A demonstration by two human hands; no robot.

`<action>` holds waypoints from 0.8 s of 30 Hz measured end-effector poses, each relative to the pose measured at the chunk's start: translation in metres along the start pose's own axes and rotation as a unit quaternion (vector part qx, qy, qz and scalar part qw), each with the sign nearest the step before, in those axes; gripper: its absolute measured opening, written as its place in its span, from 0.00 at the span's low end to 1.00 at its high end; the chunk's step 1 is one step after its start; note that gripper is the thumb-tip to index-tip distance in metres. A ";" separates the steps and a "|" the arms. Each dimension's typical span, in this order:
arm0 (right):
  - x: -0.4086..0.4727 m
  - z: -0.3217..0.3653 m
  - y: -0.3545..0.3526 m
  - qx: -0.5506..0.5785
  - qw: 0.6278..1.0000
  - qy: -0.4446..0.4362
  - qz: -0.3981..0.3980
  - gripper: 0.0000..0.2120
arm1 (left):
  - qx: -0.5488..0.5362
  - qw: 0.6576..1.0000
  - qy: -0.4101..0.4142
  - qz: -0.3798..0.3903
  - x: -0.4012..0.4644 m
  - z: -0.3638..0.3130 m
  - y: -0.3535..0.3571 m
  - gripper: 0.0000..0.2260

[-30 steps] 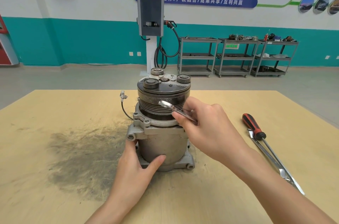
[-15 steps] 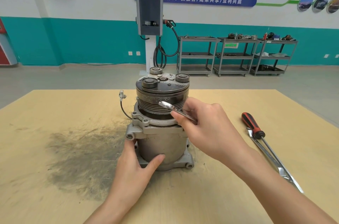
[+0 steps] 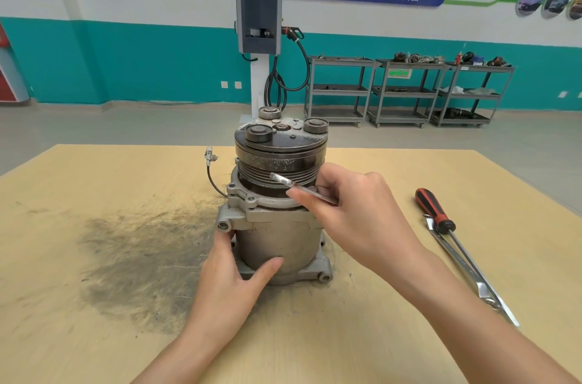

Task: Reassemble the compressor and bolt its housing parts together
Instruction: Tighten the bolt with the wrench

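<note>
The compressor (image 3: pixel 277 220) is steadied on the counter (image 3: pixel 94 336) by the gripping left hand (image 3: pixel 230 283) while a wrench (image 3: pixel 299 186), pinched in the right hand (image 3: pixel 356 220), is worked at its flange.

The compressor (image 3: pixel 277 204) stands mid-table (image 3: pixel 94 336), with a screwdriver (image 3: pixel 436 212) and wrench (image 3: pixel 472 276) lying to its right.
</note>
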State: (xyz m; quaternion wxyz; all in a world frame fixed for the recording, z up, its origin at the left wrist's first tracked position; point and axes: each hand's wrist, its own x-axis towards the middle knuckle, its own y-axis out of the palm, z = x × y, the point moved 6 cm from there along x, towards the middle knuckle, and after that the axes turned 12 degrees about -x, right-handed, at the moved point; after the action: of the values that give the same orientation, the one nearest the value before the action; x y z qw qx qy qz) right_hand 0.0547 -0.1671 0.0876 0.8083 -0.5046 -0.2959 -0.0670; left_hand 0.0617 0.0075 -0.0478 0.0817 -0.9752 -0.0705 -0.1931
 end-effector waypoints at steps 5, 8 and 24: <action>0.000 -0.002 0.003 -0.004 1.000 -0.014 0.010 0.17 | -0.001 1.000 0.002 0.000 0.000 -0.001 0.000 0.28; 0.001 -0.002 0.004 -0.008 1.000 -0.016 0.010 0.16 | 0.004 1.000 0.006 0.002 0.000 -0.002 0.000 0.28; 0.000 -0.002 0.004 -0.012 1.000 -0.021 0.004 0.15 | 0.006 1.000 0.005 0.004 0.000 -0.003 0.001 0.28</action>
State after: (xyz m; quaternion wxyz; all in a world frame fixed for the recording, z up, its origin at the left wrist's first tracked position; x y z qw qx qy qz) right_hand 0.0569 -0.1673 0.0841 0.7963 -0.5165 -0.3098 -0.0564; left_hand 0.0607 0.0060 -0.0457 0.0887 -0.9741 -0.0671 -0.1970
